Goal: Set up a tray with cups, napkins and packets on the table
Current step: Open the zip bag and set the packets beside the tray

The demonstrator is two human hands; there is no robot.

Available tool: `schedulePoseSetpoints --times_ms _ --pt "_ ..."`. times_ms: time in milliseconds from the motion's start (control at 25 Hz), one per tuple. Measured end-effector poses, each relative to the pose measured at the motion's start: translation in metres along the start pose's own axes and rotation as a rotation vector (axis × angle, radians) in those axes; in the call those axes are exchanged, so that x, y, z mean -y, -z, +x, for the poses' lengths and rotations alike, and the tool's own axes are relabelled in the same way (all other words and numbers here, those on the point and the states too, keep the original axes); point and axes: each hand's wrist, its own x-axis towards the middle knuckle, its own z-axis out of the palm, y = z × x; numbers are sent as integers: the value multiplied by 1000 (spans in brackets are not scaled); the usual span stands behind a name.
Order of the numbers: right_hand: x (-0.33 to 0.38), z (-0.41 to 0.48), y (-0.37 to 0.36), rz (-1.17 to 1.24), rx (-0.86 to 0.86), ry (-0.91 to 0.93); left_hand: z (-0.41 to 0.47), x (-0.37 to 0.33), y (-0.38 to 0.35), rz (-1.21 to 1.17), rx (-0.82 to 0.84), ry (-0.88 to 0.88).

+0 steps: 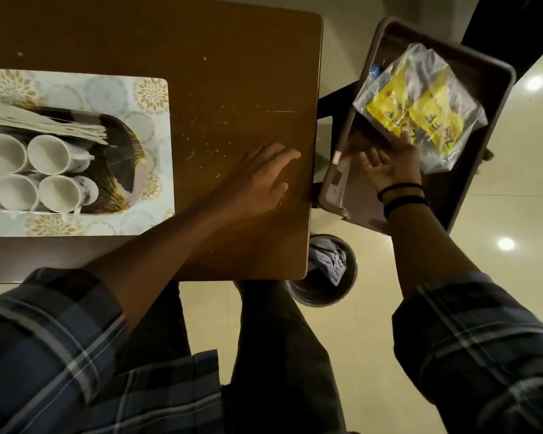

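I see a brown counter (201, 89); at left, a tray (119, 158) holding four white cups (49, 153). At right, my right hand (389, 164), fingers spread, touches bagged yellow packets (420, 111) inside a brown bin (358, 189). My left hand (257, 180) rests flat, empty.

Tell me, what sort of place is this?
Probably a hotel room or guest lounge with a tea corner: a decorated tray holding four white cups, a clear bag of yellow packets, and glossy tiled floor.
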Motion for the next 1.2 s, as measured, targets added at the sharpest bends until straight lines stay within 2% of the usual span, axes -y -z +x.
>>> schedulePoseSetpoints --times_ms 120,280,400,480,600,720,880,1000,1120,1200 --pt "7 6 -10 117 -2 42 -3 7 -3 7 28 25" --pt "14 -6 -23 144 -68 149 -16 18 -1 -51 65 69" --pt "10 -37 -38 181 -147 217 -29 22 6 -165 61 103" --pt "-3 -71 -51 224 -126 219 -40 22 15 -278 34 149" --pt "-38 -134 -71 248 -40 120 -63 24 37 -509 -28 281" --pt "-82 -197 -90 122 19 52 -96 26 67 -695 -186 353" --pt "-125 -262 -114 90 141 -178 -150 37 102 -698 -436 295" --pt "-147 -291 -129 71 163 -358 -187 46 119 -617 -556 283" --pt "-158 -301 -135 -70 207 -403 -209 50 132 -639 -580 313" --pt "-162 -303 -133 -281 306 -332 -216 49 139 -652 -552 290"
